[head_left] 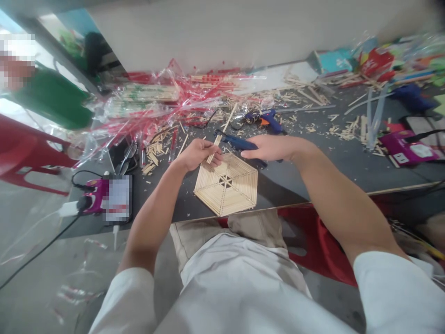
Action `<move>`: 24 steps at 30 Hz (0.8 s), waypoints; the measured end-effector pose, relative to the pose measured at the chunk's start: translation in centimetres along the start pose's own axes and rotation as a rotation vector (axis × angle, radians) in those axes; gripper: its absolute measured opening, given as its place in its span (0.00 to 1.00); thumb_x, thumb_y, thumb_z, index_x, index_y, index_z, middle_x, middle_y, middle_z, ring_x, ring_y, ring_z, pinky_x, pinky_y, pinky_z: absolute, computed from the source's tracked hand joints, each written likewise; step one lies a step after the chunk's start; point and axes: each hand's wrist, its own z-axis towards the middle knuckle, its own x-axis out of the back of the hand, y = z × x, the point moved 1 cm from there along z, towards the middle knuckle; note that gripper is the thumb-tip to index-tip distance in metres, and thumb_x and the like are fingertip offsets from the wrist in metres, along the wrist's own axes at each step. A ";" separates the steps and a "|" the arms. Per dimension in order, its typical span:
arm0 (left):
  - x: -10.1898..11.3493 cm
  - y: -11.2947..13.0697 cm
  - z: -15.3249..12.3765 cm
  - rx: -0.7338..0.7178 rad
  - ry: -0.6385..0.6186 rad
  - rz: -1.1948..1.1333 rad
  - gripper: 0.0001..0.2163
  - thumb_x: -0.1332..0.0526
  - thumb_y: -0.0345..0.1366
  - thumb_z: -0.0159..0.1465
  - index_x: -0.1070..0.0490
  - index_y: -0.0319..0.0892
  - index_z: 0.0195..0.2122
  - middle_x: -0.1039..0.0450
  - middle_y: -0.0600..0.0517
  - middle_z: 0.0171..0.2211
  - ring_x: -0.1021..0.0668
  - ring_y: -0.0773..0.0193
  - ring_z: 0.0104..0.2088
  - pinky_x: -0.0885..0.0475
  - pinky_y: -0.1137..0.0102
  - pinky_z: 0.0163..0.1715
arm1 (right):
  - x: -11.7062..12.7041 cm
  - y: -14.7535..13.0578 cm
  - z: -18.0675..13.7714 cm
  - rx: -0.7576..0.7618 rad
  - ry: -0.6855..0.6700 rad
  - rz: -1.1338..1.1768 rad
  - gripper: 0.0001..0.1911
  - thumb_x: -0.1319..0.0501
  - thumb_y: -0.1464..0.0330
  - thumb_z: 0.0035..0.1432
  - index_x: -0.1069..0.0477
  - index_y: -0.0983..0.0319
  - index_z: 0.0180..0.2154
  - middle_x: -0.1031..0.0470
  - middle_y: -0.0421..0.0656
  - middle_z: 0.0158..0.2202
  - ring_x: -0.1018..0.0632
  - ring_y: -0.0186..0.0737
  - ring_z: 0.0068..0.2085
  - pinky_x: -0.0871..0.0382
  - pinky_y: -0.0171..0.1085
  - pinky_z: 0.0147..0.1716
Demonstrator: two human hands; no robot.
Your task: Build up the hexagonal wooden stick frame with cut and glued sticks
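My left hand (203,154) is closed around a few thin wooden sticks (226,121) that slant up and away from me. My right hand (274,147) grips blue-handled pliers or cutters (239,141); their jaws meet the sticks just beyond my left fingers. Below both hands a hexagonal panel (239,190) of pale sticks lies flat on the dark table, with a small spoked opening at its middle. My left fingers are over the panel's far left edge. Whether the jaws are closed through the sticks is too small to tell.
Behind my hands lies a blue glue gun (267,119) amid stick scraps. Plastic-wrapped stick bundles (149,93) fill the back left. A phone (118,199) and purple power strip (95,195) sit at the left edge; another purple power strip (408,146) is at right. A red stool (31,153) stands left.
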 end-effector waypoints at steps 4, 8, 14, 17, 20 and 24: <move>0.1 -0.3 0.0 0.014 -0.045 0.035 0.11 0.27 0.41 0.67 0.19 0.37 0.36 0.14 0.40 0.36 0.16 0.62 0.28 0.19 0.67 0.27 | -0.3 -0.2 0.0 0.002 0.029 0.016 0.14 0.39 0.54 0.68 0.31 0.59 0.37 0.25 0.45 0.38 0.26 0.42 0.35 0.33 0.41 0.34; 0.2 -0.3 0.2 -0.013 -0.045 0.027 0.13 0.24 0.43 0.63 0.18 0.37 0.34 0.14 0.40 0.35 0.16 0.61 0.27 0.19 0.66 0.27 | -0.8 -0.4 -0.2 0.029 0.048 -0.002 0.11 0.40 0.57 0.68 0.31 0.58 0.40 0.25 0.44 0.37 0.27 0.40 0.34 0.34 0.40 0.33; 0.3 -0.2 0.1 -0.025 -0.038 0.029 0.10 0.26 0.38 0.64 0.20 0.38 0.31 0.16 0.43 0.30 0.16 0.62 0.27 0.18 0.63 0.33 | -1.9 -0.4 0.3 -0.032 0.140 -0.063 0.21 0.41 0.49 0.69 0.31 0.59 0.34 0.22 0.46 0.34 0.24 0.43 0.34 0.35 0.41 0.34; 0.1 0.2 -0.2 -0.017 -0.028 0.049 0.09 0.31 0.33 0.69 0.21 0.37 0.30 0.16 0.45 0.28 0.17 0.64 0.25 0.19 0.66 0.32 | -2.6 0.2 1.0 -0.028 0.192 -0.059 0.27 0.42 0.43 0.69 0.31 0.58 0.32 0.22 0.46 0.33 0.23 0.44 0.34 0.35 0.42 0.35; -0.2 0.9 -0.7 0.000 -0.002 0.052 0.12 0.36 0.27 0.72 0.21 0.36 0.29 0.17 0.47 0.26 0.17 0.66 0.24 0.20 0.69 0.30 | -3.5 0.8 1.6 0.052 0.325 -0.114 0.29 0.44 0.42 0.70 0.35 0.58 0.28 0.25 0.45 0.28 0.27 0.42 0.31 0.38 0.42 0.33; -0.3 1.9 -1.4 -0.016 0.011 0.059 0.13 0.38 0.26 0.72 0.22 0.36 0.29 0.17 0.48 0.26 0.17 0.66 0.24 0.19 0.69 0.31 | -4.9 1.4 2.0 0.144 0.474 -0.167 0.29 0.47 0.44 0.72 0.33 0.58 0.28 0.27 0.45 0.26 0.29 0.42 0.29 0.42 0.42 0.32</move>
